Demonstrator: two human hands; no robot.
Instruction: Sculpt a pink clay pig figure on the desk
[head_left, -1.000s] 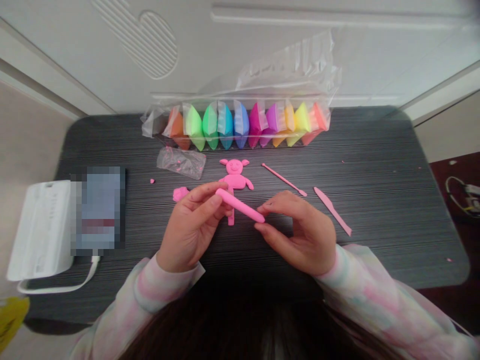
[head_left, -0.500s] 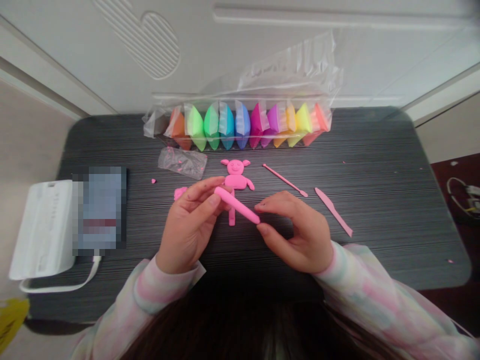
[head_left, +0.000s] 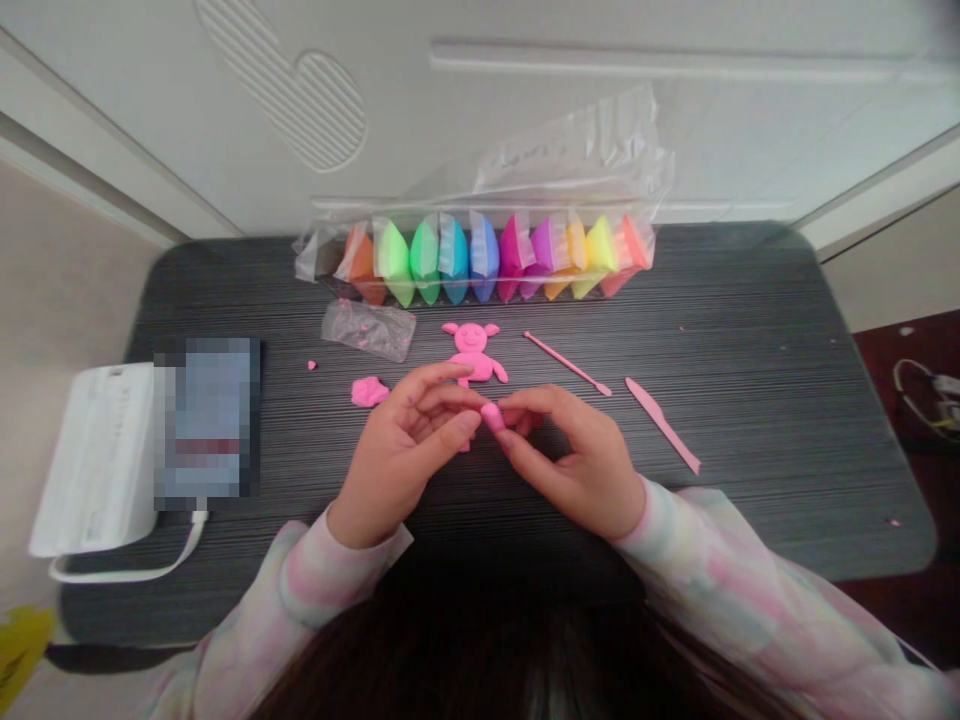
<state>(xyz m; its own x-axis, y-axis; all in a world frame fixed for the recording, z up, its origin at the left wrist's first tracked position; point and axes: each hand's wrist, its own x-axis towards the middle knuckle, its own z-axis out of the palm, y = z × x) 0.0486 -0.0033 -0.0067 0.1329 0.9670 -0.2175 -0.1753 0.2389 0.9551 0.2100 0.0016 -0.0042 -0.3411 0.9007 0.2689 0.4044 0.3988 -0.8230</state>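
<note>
A pink clay roll is seen nearly end-on, between the fingertips of both hands. My left hand has its thumb and fingers closed at the roll's left side. From the right, my right hand pinches it between thumb and index finger. Just beyond the hands lies a flat pink clay pig figure with a head, ears, body and an arm; my left fingers partly cover its lower body and leg. Left of my left hand sits a lump of pink clay.
A clear bag of coloured clay packets stands along the table's back. A thin pink modelling tool and a pink plastic knife lie at right. An opened clear wrapper, a phone and a white box-shaped device are at left.
The clay roll has turned from lying slantwise to pointing end-on towards me. My right hand has moved left, closing in on my left hand. The pink lump is now uncovered.
</note>
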